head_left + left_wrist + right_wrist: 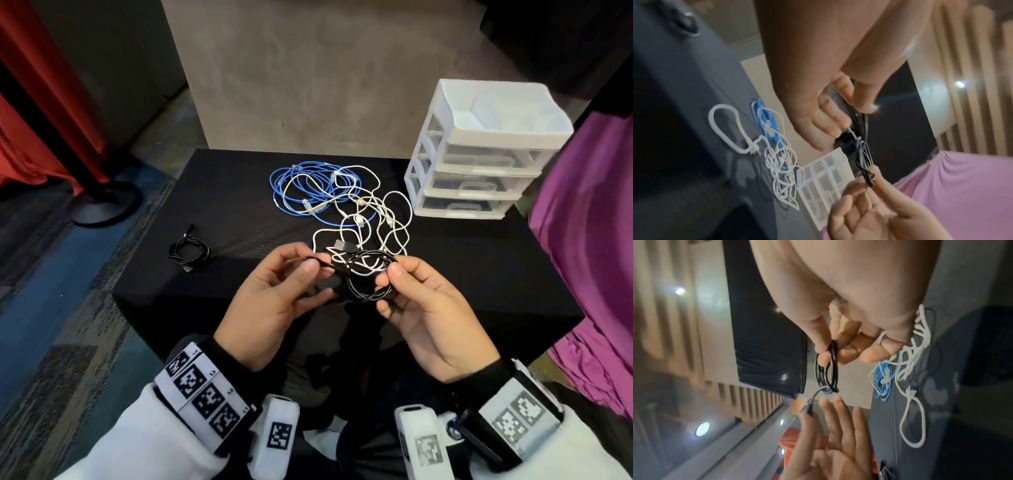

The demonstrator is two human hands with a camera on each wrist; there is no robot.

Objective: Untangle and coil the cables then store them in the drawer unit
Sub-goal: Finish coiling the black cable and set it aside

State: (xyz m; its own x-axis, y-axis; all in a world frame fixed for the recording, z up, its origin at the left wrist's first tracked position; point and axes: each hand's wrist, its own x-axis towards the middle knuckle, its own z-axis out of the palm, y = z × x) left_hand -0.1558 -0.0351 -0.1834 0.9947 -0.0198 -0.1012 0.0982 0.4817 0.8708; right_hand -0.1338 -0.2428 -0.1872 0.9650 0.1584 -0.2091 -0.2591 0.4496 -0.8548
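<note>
A black cable is wound into a small coil held above the near edge of the black table. My right hand pinches the coil's right side between thumb and fingers; the right wrist view shows this coil in the same grip. My left hand pinches the coil's loose end between thumb and forefinger. Behind them lie tangled white cables and a blue cable. A second black coil rests at the table's left. The white drawer unit has its drawers closed.
The drawer unit stands at the table's back right corner. A purple cloth hangs right of the table. A stand's round base and red curtain are on the floor to the left. A grey wall block rises behind the table.
</note>
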